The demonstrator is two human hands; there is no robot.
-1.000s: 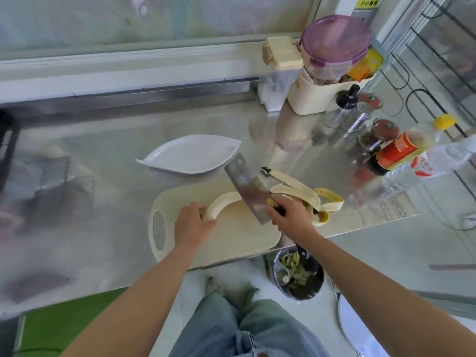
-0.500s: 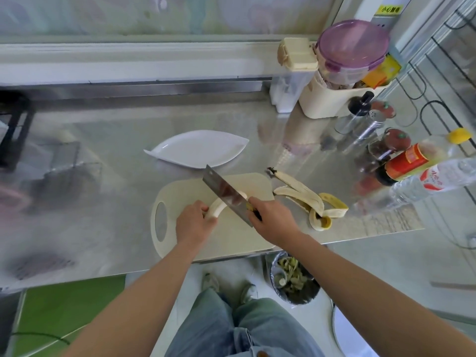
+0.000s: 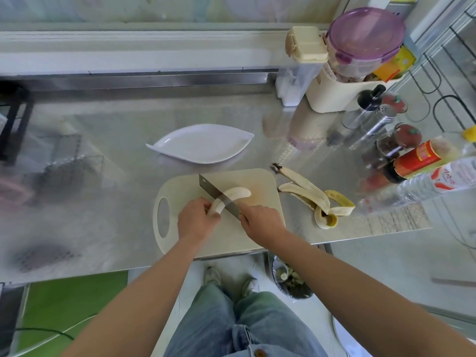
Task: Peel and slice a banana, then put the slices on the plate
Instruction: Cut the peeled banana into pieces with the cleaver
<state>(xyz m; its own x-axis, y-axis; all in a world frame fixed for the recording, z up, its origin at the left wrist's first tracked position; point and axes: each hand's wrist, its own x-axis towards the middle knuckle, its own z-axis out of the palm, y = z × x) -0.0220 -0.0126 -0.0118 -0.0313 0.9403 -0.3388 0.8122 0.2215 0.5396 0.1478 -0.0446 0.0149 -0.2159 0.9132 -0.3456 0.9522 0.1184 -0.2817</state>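
A peeled, pale banana (image 3: pixel 238 194) lies curved on the cream cutting board (image 3: pixel 260 181). My left hand (image 3: pixel 195 221) grips its near left end. My right hand (image 3: pixel 260 221) grips the handle of a cleaver (image 3: pixel 217 197), whose blade lies across the banana's left part, just beside my left fingers. The white leaf-shaped plate (image 3: pixel 203 144) sits behind the board with nothing on it.
The banana peel (image 3: pixel 315 198) lies on the steel counter right of the board. Bottles and spice jars (image 3: pixel 412 161) crowd the right side, with a cream caddy and a purple-lidded box (image 3: pixel 360 45) behind. A waste bin (image 3: pixel 291 279) stands on the floor below the counter edge.
The cleaver has swung left from above the banana's right part and come down across its left part, close to my left hand. My left hand has kept its hold on the banana.
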